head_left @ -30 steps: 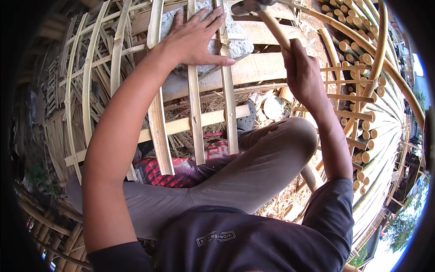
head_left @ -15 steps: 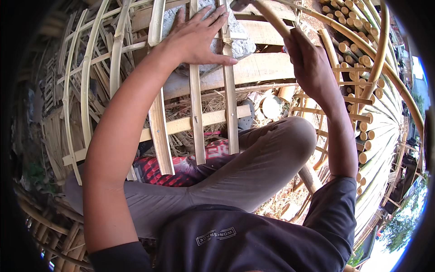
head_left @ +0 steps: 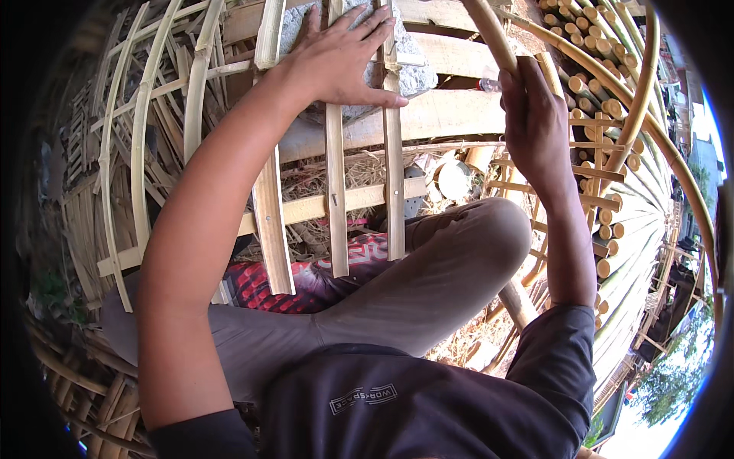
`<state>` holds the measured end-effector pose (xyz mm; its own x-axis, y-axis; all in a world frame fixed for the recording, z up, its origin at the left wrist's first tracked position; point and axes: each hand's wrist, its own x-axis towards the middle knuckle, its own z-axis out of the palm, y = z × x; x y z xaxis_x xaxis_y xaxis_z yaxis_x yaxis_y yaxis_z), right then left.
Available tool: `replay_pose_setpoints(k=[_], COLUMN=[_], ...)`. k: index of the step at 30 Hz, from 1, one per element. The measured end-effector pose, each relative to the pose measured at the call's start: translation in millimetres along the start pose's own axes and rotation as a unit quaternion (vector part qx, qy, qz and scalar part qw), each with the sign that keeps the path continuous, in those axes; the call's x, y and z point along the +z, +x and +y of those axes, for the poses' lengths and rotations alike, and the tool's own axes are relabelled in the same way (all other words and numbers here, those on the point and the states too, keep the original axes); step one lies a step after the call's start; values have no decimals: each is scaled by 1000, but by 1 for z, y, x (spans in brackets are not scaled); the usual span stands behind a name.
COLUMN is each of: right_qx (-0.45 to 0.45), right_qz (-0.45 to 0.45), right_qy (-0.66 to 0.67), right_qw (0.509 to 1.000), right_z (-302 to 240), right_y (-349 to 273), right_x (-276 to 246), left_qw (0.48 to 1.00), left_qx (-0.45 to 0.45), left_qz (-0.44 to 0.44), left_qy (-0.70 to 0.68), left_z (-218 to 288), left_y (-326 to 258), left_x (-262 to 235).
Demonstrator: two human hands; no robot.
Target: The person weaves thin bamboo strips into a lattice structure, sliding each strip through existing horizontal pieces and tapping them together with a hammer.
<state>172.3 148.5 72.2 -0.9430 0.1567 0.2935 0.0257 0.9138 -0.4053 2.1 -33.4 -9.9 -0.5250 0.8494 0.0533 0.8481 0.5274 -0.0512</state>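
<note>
While the left hand (head_left: 340,57) lies flat with fingers spread, pressing the upper ends of the pale split-bamboo slats (head_left: 335,191) of a lattice panel down against a grey rough stone block (head_left: 417,76), the right hand (head_left: 535,122) is closed in a fist around a smooth tan rounded wooden handle (head_left: 489,38) that rises toward the top edge of the view; the head of that tool is out of sight, so what kind it is cannot be told. The panel rests across the person's lap, its upright slats crossed by a horizontal bamboo batten (head_left: 306,208) above the bent knee in grey-brown trousers (head_left: 459,252), and broad pale wooden planks (head_left: 451,115) lie under its far end. This looks like a fastening step, with the panel braced for a blow near the top of the slats. A sound next move would call for keeping the spread fingers clear of the strike point and the slats firmly pinned. Stacks of cut bamboo rounds (head_left: 604,61) line the right side.
</note>
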Motion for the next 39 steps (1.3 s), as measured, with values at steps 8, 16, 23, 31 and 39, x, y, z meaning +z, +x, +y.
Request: replay_pose_setpoints(k=[8,16,23,31,39], right_qx=[-28,22,80,-4,14], right_qz=[25,15,-93,-70,-47], right_qy=[-22,37,179,103,101], right_qw=[999,999,976,992,994], right_z=[17,13,14,22,36], right_y=[-18,20,57,85,86], right_x=[12,1,48,93,115], left_qw=[990,991,991,996,983], left_qx=[17,12,1,-7,9], left_qz=[-122,-102,-103,-85,-154], left_qy=[-74,-84,-88,-29,-99], left_z=[-3,-5,-4,0,4], left_y=[3,3,2,3,3], left_x=[-20,-19,-17,-12,-44])
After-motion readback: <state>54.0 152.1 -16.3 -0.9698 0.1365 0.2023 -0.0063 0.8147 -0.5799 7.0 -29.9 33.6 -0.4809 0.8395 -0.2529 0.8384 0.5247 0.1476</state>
